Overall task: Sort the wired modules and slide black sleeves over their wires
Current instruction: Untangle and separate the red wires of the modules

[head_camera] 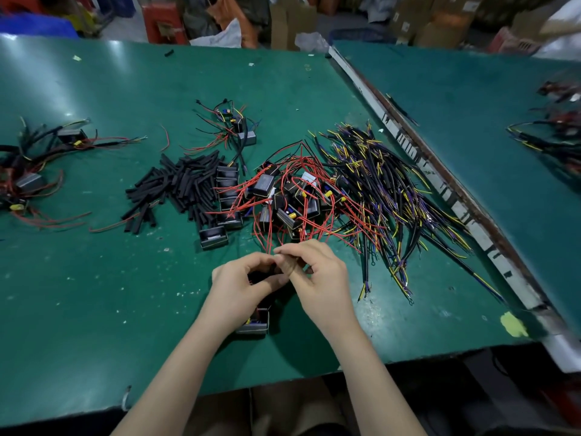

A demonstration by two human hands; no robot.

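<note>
Close-up: both hands work one module's wires at the near tabletop edge.

Curled tight, the left hand fingers wrap a dark bundle, seemingly wires with a black sleeve, while the right hand fingers pinch its upper end, likely steadying it for threading. The held module sits below the left palm, touching the green tabletop, its wires running up and away from the person. Just beyond lie the unsorted module heap, the loose sleeves to its left, and harness wires on the right.
</note>
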